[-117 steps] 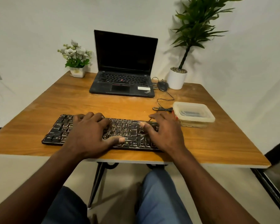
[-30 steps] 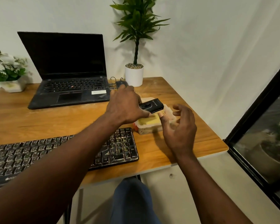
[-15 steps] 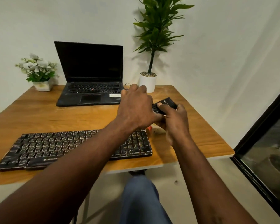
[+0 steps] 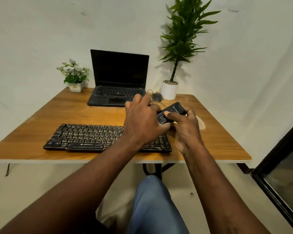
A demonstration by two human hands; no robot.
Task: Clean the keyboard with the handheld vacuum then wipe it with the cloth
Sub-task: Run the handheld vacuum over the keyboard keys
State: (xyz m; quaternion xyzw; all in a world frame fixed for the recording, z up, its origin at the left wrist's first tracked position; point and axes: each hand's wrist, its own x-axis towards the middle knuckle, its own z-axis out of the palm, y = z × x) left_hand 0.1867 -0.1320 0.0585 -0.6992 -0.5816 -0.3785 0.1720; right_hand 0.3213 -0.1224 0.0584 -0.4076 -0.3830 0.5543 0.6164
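A black keyboard (image 4: 91,137) with worn keys lies near the front edge of the wooden table (image 4: 71,110). Above its right end both my hands hold a small black handheld vacuum (image 4: 175,108). My right hand (image 4: 186,130) grips its body from below, and the thumb lies on the round button on top. My left hand (image 4: 142,122) covers the vacuum's left end with curled fingers. A clear plastic container (image 4: 201,123) stands behind my right hand, mostly hidden, and a sliver of yellow cloth (image 4: 175,122) shows below the vacuum.
A black laptop (image 4: 118,78) stands open at the back. A wired mouse (image 4: 156,97) and a white pot with a tall plant (image 4: 169,90) sit to its right, a small flower pot (image 4: 75,86) to its left. A dark window frame (image 4: 277,149) runs along the right.
Both hands left the keyboard. The left hand lifted the vacuum from the container, the right hand then took hold of it, and both brought it over the keyboard's right end.
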